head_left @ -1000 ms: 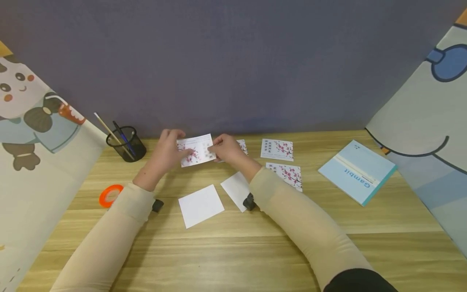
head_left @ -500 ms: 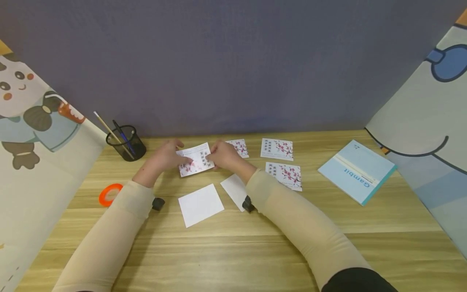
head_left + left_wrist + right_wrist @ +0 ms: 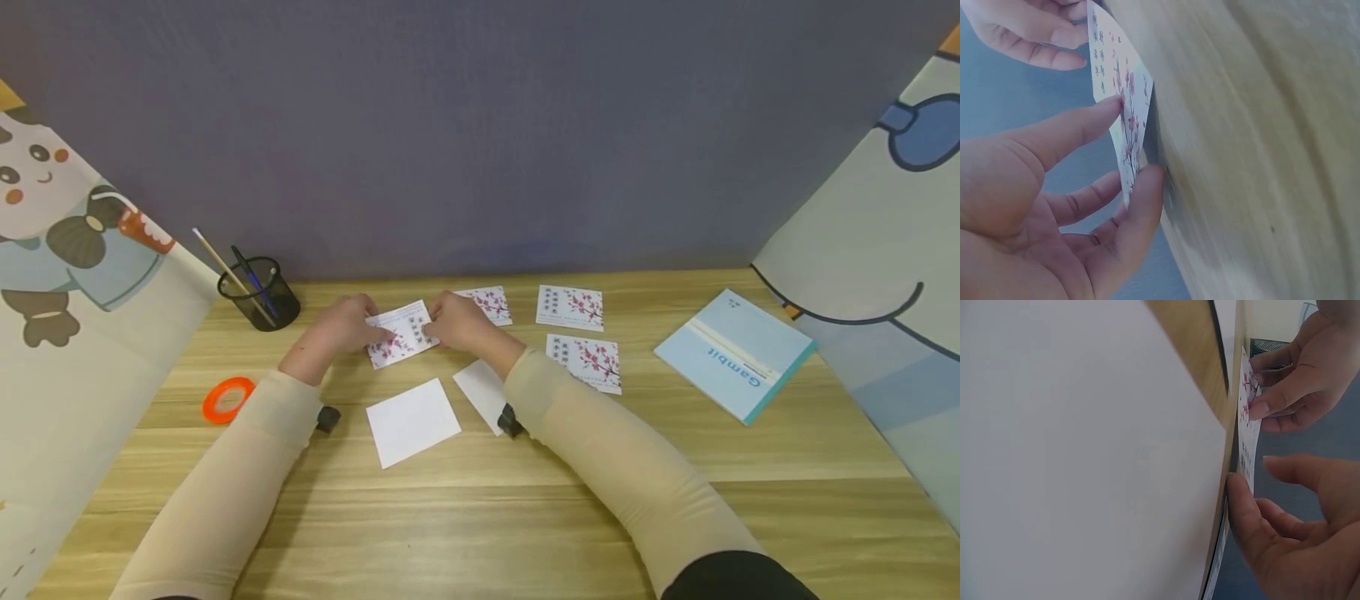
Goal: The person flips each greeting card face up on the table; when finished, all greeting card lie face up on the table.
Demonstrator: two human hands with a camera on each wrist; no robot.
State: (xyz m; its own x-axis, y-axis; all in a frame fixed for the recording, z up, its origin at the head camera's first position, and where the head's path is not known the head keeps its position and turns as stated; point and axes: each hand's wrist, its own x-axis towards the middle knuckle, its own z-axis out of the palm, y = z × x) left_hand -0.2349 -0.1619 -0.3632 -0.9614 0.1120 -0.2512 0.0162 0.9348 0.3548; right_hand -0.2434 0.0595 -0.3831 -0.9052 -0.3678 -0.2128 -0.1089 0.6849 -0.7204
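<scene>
A white card (image 3: 407, 333) printed with pink blossoms and dark characters is held low over the wooden table between both hands. My left hand (image 3: 347, 323) pinches its left end, the thumb on the printed face and fingers at the far edge, as the left wrist view shows. At the right end is my right hand (image 3: 459, 322); in the right wrist view its thumb (image 3: 1294, 469) stands slightly off the card while a finger (image 3: 1244, 503) reaches the card's edge. Another blossom card (image 3: 491, 304) lies partly behind the right hand.
Two more blossom cards (image 3: 570, 307) lie at the right. Nearer are a blank white card (image 3: 413, 422) and a second blank card (image 3: 480, 392), partly under the right wrist. An orange tape roll (image 3: 217, 410), black mesh pen cup (image 3: 279, 298) and light-blue Gambit pad (image 3: 731, 354) lie around.
Both hands have lowered the blossom card toward the table and slightly nearer. More of the blossom card behind the right hand now shows. The other things have stayed put.
</scene>
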